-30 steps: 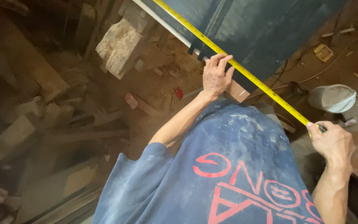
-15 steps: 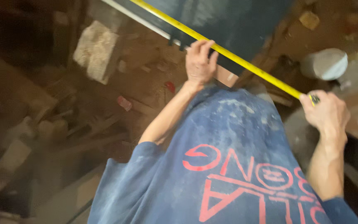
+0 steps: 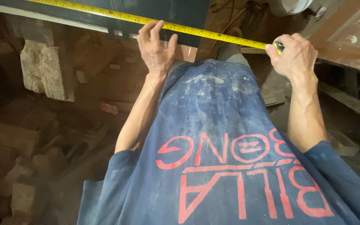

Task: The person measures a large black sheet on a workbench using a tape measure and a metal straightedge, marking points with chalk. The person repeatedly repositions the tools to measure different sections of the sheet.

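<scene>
- A rough stone block sits low and left of the dark panel, on the littered floor.
- The yellow measuring tape runs across the dark panel, slanting down to the right past its edge.
- The left hand lies on the panel's lower edge, grip apart, fingertips pressing the tape flat.
- The right hand, right of the panel, has its grip clamped on the tape's case.
- A dusty blue shirt hangs below the panel.

Tape measure case mostly hidden inside right hand; tape's far end beyond the frame's left edge.
</scene>
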